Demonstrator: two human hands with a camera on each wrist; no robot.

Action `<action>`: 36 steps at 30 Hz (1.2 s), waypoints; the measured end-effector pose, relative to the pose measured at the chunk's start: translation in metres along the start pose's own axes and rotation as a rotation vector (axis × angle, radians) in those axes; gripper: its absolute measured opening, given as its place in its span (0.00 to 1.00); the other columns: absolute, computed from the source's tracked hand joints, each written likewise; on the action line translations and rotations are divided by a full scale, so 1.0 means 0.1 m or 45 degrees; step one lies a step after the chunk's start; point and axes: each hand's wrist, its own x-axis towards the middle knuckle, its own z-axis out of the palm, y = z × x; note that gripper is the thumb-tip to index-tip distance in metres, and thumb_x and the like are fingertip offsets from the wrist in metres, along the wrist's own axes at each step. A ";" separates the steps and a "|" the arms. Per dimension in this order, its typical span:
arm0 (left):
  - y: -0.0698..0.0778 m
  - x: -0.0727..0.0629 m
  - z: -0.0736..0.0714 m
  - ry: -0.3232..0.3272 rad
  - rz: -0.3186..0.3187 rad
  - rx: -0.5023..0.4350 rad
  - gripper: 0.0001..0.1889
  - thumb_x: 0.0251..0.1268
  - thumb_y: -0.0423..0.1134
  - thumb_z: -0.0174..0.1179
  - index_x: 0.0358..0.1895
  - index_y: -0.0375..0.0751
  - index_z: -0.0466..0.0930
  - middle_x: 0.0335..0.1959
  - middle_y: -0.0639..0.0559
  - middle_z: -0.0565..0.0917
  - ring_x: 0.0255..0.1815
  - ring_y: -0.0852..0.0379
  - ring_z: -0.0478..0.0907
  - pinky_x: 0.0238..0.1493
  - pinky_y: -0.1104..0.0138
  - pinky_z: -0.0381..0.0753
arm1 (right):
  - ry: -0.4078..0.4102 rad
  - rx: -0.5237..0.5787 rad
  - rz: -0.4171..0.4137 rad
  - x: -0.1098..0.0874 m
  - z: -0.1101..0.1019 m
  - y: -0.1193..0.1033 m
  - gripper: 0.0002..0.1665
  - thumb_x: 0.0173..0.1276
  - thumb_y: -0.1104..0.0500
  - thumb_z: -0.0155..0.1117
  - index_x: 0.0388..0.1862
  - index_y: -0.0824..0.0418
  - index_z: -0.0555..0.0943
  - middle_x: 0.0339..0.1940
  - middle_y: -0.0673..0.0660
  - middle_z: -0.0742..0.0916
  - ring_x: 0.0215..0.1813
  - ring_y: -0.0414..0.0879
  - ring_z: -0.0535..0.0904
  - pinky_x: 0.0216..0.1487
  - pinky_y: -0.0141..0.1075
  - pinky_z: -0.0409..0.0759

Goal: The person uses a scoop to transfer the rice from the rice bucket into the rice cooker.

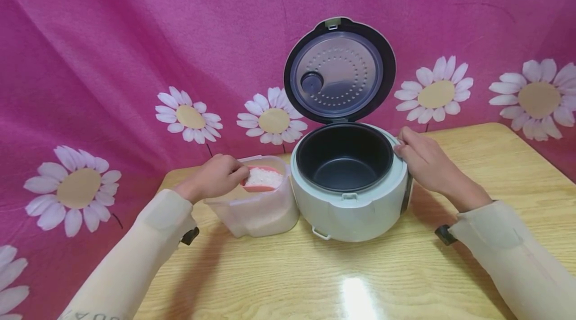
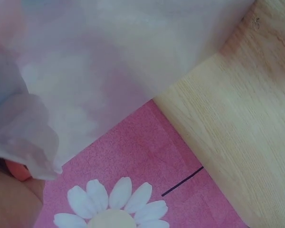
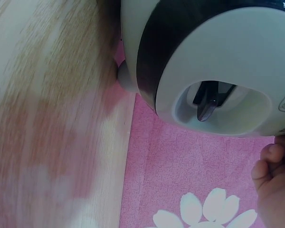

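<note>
Here's the scoop (image 1: 258,189), red and heaped with white rice (image 1: 265,178), sitting right inside the mouth of the bin (image 1: 258,206)! The left hand (image 1: 215,177) has it, fingers bent and clamped together on the near end, knuckles up. More pale grain shows low through the bin's cloudy wall, and in the left wrist view that wall fills much of the picture (only a sliver of red peeks out by the hand).

Snug to the bin's right, the cooker (image 1: 344,216)! Its lid (image 1: 348,72) stands up at the back, a round cap (image 1: 312,82) on the inner face, and the black pot (image 1: 344,174) below shows its bottom. Over on the far right, the right hand (image 1: 425,160) grips the cooker's rim, thumb on top, fingers curled at the edge. Down the side, a socket (image 3: 209,102) sits in an oval hollow.

All of it on a wood-grain table (image 1: 288,280), before a magenta cloth (image 1: 225,25) with big white daisies (image 1: 274,121); both arms wear pale sleeves (image 1: 130,255).
</note>
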 end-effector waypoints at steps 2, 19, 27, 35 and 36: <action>0.00 -0.01 -0.01 0.006 -0.006 -0.007 0.19 0.73 0.41 0.49 0.23 0.43 0.83 0.14 0.59 0.61 0.17 0.61 0.58 0.28 0.67 0.66 | -0.001 0.002 0.006 0.00 0.00 0.00 0.04 0.76 0.61 0.48 0.41 0.58 0.71 0.31 0.53 0.76 0.35 0.41 0.70 0.34 0.32 0.72; -0.04 -0.08 -0.12 0.086 -0.015 -0.057 0.19 0.73 0.40 0.49 0.20 0.46 0.78 0.15 0.59 0.58 0.17 0.61 0.55 0.25 0.68 0.63 | -0.006 0.030 0.011 -0.01 0.01 0.00 0.04 0.76 0.61 0.48 0.40 0.59 0.71 0.31 0.52 0.75 0.34 0.43 0.71 0.32 0.32 0.72; -0.04 -0.11 -0.17 0.105 -0.014 -0.071 0.22 0.72 0.40 0.50 0.14 0.50 0.64 0.15 0.59 0.55 0.18 0.61 0.50 0.24 0.69 0.58 | 0.000 0.027 -0.001 -0.01 0.01 0.01 0.04 0.76 0.61 0.48 0.40 0.59 0.71 0.30 0.53 0.74 0.34 0.43 0.71 0.32 0.32 0.72; -0.01 -0.09 -0.21 0.118 -0.019 -0.063 0.22 0.73 0.41 0.49 0.15 0.49 0.67 0.14 0.59 0.57 0.17 0.61 0.52 0.24 0.69 0.59 | 0.007 0.018 0.002 0.00 0.01 0.01 0.04 0.76 0.61 0.48 0.39 0.58 0.71 0.30 0.53 0.74 0.34 0.43 0.70 0.32 0.32 0.71; 0.00 -0.09 -0.22 0.127 -0.014 -0.054 0.22 0.73 0.41 0.49 0.15 0.49 0.69 0.14 0.60 0.57 0.17 0.62 0.52 0.25 0.68 0.59 | 0.010 0.019 -0.001 0.00 0.01 0.01 0.04 0.76 0.61 0.48 0.39 0.58 0.71 0.30 0.53 0.74 0.34 0.44 0.70 0.32 0.32 0.71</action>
